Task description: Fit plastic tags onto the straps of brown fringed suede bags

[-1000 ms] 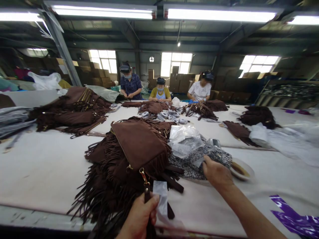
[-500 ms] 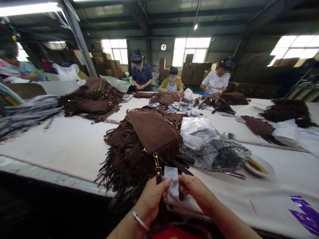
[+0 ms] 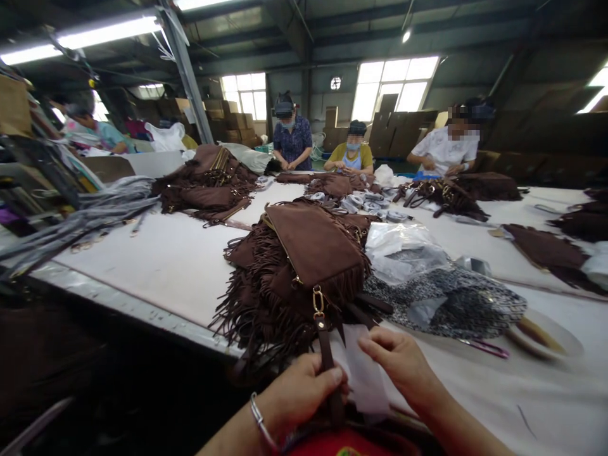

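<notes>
A brown fringed bag (image 3: 316, 244) lies on top of a pile of dark fringed pieces near the table's front edge. From its gold clasp (image 3: 318, 301) a brown strap (image 3: 325, 345) hangs down toward me. My left hand (image 3: 304, 386) is closed on this strap below the clasp, thumb on top. To its right, my right hand (image 3: 399, 358) pinches a thin whitish translucent sheet (image 3: 363, 373) between thumb and fingers. The sheet hangs beside the strap, its lower end near my red clothing.
Clear plastic (image 3: 403, 250) and a black-and-white speckled cloth (image 3: 475, 301) lie right of the bag, near purple-handled scissors (image 3: 487, 348) and a round dish (image 3: 546, 335). Grey cords (image 3: 114, 209) and brown bags (image 3: 204, 187) lie left. Several people work across the table.
The view has turned left, so the scene sits farther right. The pale sheet now hangs lower and looks longer, held by my right hand. My left hand stays on the strap.
</notes>
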`<state>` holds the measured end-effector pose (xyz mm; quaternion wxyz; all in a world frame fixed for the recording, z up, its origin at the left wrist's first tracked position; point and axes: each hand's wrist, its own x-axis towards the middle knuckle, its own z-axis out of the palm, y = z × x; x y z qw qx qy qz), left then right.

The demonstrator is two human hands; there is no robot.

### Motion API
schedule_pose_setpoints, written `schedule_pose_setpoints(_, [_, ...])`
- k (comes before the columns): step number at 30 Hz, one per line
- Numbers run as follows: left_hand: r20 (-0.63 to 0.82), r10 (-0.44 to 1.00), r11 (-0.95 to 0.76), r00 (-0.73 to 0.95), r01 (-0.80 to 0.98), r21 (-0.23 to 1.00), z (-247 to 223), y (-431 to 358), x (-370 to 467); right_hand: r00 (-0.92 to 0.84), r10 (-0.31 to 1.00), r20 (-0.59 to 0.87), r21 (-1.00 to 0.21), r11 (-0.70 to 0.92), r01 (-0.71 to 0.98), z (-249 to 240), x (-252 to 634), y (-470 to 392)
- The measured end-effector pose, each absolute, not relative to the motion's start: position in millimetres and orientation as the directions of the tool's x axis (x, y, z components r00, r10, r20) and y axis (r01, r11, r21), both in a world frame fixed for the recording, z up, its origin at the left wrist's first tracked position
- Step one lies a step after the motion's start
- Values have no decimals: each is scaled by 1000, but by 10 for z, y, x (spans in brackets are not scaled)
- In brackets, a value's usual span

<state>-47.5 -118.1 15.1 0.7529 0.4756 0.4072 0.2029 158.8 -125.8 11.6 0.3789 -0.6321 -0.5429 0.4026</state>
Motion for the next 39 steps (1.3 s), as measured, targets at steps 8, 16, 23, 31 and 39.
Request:
schedule_pose_setpoints(8, [-264, 769, 297, 582, 41, 954, 622, -1055, -539, -14, 995, -99, -875, -80, 476, 61, 1661, -1562])
schedule_pose_setpoints(16, [-95, 924, 97, 371, 12, 995, 612, -961, -267, -15, 994, -111, -901, -94, 424, 106, 1631, -1652])
schedule_pose_setpoints(23, [-31, 939, 5, 341, 75, 997, 544, -981, -250, -41, 993, -108, -922, -84, 378, 86, 1653, -1651])
schedule_pose_setpoints(31, [-31, 921, 29, 388, 9, 1000, 516, -951, -255, -52, 993, -106, -932, -81, 353, 72, 1637, -1629])
schedule_pose_setpoints(39, [73, 939, -85, 336, 20, 996, 445, -937, -258, -52, 981, -184, -944, -162, 288, 59, 1646, -1625])
